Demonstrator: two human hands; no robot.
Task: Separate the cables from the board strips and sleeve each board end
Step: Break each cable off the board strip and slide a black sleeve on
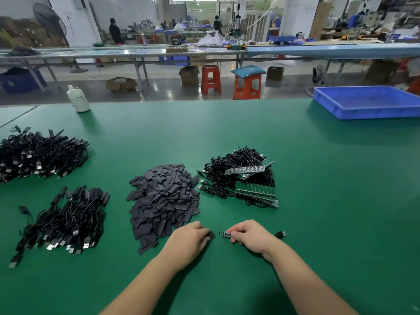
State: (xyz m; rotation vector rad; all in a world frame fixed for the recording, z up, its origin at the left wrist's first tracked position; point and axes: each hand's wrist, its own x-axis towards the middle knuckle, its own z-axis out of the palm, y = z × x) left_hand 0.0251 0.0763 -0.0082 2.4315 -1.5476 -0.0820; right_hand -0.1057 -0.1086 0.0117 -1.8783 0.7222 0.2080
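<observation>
From the head camera we see our left hand curled around a dark sleeve, of which only the end shows past the fingertips. Our right hand pinches a small board, its bare end pointing at the sleeve; the two are near but not touching. A plug lies on the green surface just right of the right hand; it is probably this cable's far end, though the cable itself is hidden.

We think the main risk is misalignment: if the sleeve mouth is squashed flat in our grip, the board corner may catch on the rim and buckle it. Pushing hard could strain the joint between cable and board.

The heap of sleeves lies just beyond the left hand, so a sliding wrist could scatter it. The uncut strips and cables sit beyond the right hand.
</observation>
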